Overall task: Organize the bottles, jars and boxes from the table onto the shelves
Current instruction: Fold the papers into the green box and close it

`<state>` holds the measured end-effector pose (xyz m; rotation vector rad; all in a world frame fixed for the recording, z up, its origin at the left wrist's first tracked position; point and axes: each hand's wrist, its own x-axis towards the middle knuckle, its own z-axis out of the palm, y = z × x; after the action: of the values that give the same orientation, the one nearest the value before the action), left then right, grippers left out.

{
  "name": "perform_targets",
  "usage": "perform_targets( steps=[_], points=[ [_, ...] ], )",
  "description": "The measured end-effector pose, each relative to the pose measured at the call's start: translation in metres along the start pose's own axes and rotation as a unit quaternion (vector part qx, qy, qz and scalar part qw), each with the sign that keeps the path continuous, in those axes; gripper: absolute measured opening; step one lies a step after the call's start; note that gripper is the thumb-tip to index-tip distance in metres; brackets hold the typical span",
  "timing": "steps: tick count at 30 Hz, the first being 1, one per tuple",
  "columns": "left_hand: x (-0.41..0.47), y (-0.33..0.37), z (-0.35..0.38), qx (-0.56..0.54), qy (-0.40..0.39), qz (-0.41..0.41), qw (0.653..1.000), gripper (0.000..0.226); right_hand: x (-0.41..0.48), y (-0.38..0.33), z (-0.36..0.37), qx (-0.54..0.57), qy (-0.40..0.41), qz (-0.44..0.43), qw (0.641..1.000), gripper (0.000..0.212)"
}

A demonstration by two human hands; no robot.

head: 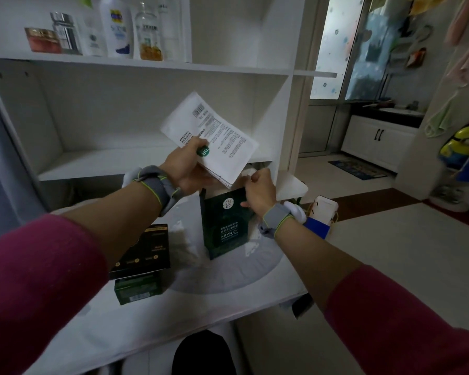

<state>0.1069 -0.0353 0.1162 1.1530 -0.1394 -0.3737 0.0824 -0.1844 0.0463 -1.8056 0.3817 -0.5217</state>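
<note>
My left hand (188, 169) grips a stack of flat white mask sachets (211, 136), lifted in front of the middle shelf (98, 163). My right hand (257, 190) holds the top edge of an upright dark green mask box (225, 228) standing on the white table (228, 288). A black box with gold print (144, 251) and a small green box (138, 289) lie on the table to the left. Bottles (117, 28) and a red jar (42, 40) stand on the top shelf.
The white shelf unit (279, 77) rises behind the table. A white and blue carton (321, 215) sits past the table's right edge. Floor, a dark mat and kitchen cabinets lie to the right. A dark stool is below the table edge.
</note>
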Motion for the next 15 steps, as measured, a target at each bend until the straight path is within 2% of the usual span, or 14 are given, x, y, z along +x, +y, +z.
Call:
perform_targets(
  steps=[3,11,15],
  points=[
    [0.0048,-0.0034,-0.0030,-0.008,-0.003,-0.001,1.000,0.026,0.0015,0.0022,0.0006,0.018,0.013,-0.004,1.000,0.014],
    [0.0060,0.0000,-0.0034,0.007,0.009,0.000,1.000,0.041,0.0026,0.0032,0.0079,0.002,0.042,-0.040,0.998,0.008],
    [0.0058,0.0019,-0.0106,0.016,0.011,0.002,1.000,0.041,0.0014,0.0010,0.0079,0.016,0.041,-0.047,0.998,0.025]
  ],
)
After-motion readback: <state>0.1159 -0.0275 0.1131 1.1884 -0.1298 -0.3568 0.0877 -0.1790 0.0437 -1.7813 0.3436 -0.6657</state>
